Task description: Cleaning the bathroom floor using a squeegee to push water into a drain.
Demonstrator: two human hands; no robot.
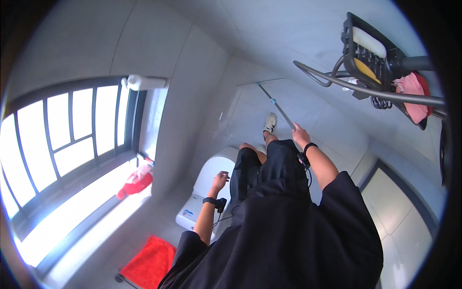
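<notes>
My right hand (301, 136) grips the upper end of a long grey pole (283, 115) with light-blue fittings. The pole runs down and away to a thin, wide floor-squeegee head (260, 82), which rests on the tiled floor (249, 106) near the far wall. My left hand (220, 180) hangs with loosely bent fingers and nothing in it, over the white toilet (213, 173) with its lid down. A shoe (270, 123) of mine stands on the tiles beside the pole.
Upper right, a metal rail (382, 94) and a dark soap rack (348, 54) jut from the wall, with a pink cloth (413, 95) behind. At left, a red bottle (135, 186) lies by a barred window (72, 137). A red towel (149, 262) hangs lower left.
</notes>
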